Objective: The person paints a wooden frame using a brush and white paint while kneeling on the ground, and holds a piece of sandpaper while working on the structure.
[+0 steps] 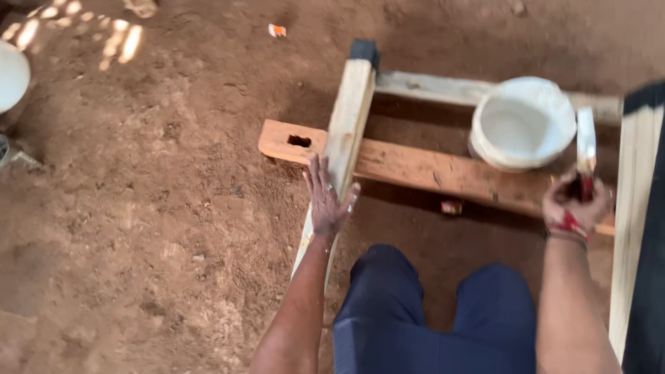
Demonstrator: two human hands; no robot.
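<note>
My left hand lies flat, fingers spread, on a pale wooden post with a black end, where a reddish plank crosses it. That plank has a rectangular slot near its left end. My right hand is shut on a tool with a red handle and a flat metal blade that points up, blurred. A white bucket stands on the plank just left of the blade.
Another pale plank runs behind the bucket, and a pale post with a dark end stands at the right edge. Brown dirt floor lies to the left. My knees in blue trousers are below. A white vessel sits far left.
</note>
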